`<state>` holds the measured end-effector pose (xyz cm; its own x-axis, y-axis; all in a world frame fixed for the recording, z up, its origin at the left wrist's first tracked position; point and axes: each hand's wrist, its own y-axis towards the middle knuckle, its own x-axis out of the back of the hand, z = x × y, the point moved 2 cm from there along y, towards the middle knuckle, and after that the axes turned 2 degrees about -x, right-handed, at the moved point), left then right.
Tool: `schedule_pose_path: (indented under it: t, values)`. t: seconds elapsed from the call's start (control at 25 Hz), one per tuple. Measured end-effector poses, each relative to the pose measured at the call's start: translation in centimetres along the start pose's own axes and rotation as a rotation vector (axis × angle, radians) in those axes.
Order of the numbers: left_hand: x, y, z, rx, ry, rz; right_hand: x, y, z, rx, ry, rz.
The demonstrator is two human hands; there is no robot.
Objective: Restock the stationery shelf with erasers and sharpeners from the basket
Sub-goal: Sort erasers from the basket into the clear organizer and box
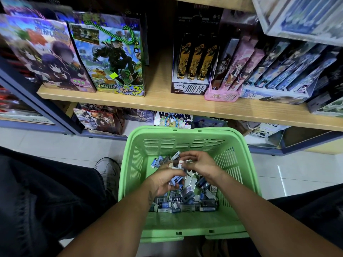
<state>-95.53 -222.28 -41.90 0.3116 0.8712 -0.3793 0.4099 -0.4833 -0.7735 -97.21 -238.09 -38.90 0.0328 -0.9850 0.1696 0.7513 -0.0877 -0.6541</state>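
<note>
A green plastic basket (130,164) stands on the floor in front of me, holding several small blue, grey and white packets of erasers and sharpeners (185,199). Both my hands are inside it. My left hand (163,182) grips a blue packet (176,179) in its curled fingers. My right hand (199,164) pinches a small white packet (179,165) at its fingertips, just above the left hand. The wooden shelf (163,101) runs across above the basket, with a bare stretch in its middle.
Illustrated gift bags (115,58) stand on the shelf's left, boxed pen sets (193,62) and slim boxes (278,71) on its right. More bags sit on the lower shelf behind the basket. My dark trouser legs and a grey shoe (109,169) flank the basket on the tiled floor.
</note>
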Motion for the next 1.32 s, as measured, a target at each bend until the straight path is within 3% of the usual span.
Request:
schedule_pose_path:
  t: [0.12,0.32,0.48,0.68,1.0,1.2,1.32]
  values:
    - [-0.1,0.0,-0.1,0.017,0.003,0.007,-0.7,-0.1,0.8,0.040,-0.017,0.074]
    - [0.0,-0.7,-1.7,0.010,-0.148,0.036,0.8,-0.2,0.2,-0.032,0.029,-0.121]
    - [-0.8,-2.4,-3.1,0.002,-0.018,0.048,2.0,-1.7,1.3,-0.136,0.045,-0.056]
    - [-2.6,-4.9,-7.5,-0.052,0.105,0.027,5.0,-5.4,5.9,-0.062,0.044,-0.029]
    - [-8.1,-14.8,-16.3,-0.202,0.563,0.174,7.5,-14.9,14.4,0.237,0.013,0.002]
    - [-9.8,-23.6,-20.5,-0.355,0.554,0.339,6.9,-21.8,20.2,0.618,-0.053,-0.101]
    - [-11.1,-28.7,-22.3,-0.478,0.473,0.317,6.0,-25.5,23.3,0.821,-0.070,-0.136]
